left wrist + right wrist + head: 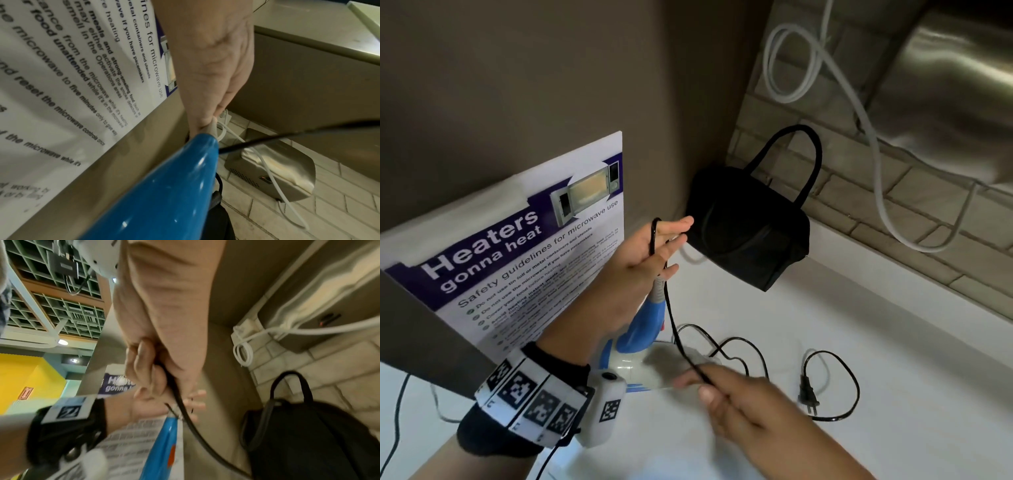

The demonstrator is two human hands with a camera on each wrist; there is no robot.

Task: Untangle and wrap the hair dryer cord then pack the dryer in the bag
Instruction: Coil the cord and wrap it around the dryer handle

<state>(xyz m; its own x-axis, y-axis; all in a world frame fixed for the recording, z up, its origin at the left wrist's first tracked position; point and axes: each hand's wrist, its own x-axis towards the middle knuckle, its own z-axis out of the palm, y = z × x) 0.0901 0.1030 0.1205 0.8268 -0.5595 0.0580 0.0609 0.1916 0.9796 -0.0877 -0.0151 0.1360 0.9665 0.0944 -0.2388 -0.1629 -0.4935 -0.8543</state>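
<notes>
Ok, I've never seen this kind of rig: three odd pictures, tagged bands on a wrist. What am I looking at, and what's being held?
No machine here: a person works bare-handed, wearing one camera on the head and one on each wrist. The head view looks down at a white counter. The left hand holds the blue hair dryer by its handle end, the black cord looped over its straight fingers. The right hand pinches the cord lower down. The plug lies on the counter; the black bag stands by the wall. The wrist views show each hand close up.
</notes>
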